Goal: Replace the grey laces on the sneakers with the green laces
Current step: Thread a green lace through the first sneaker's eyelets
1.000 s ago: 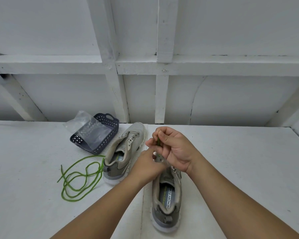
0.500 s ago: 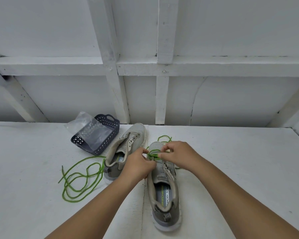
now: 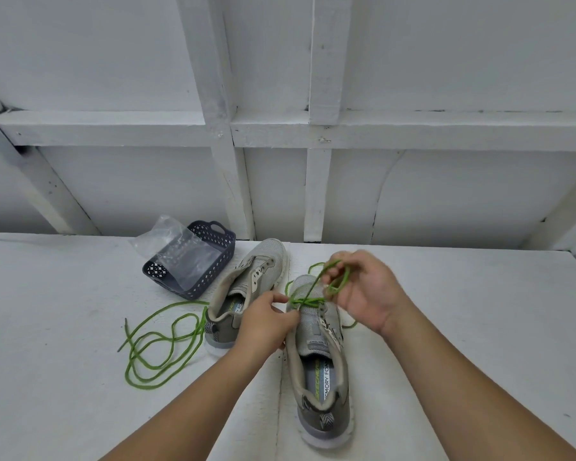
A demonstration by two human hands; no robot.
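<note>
Pinched green lace [image 3: 308, 300] taut over near sneaker [image 3: 316, 331] with left hand [image 3: 263, 324]; gripped its loops above with right hand [image 3: 366, 291].

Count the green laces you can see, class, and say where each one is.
2. One green lace lies loose on the table, left of the sneakers; the other green lace is held by both hands over the nearer sneaker.
</note>
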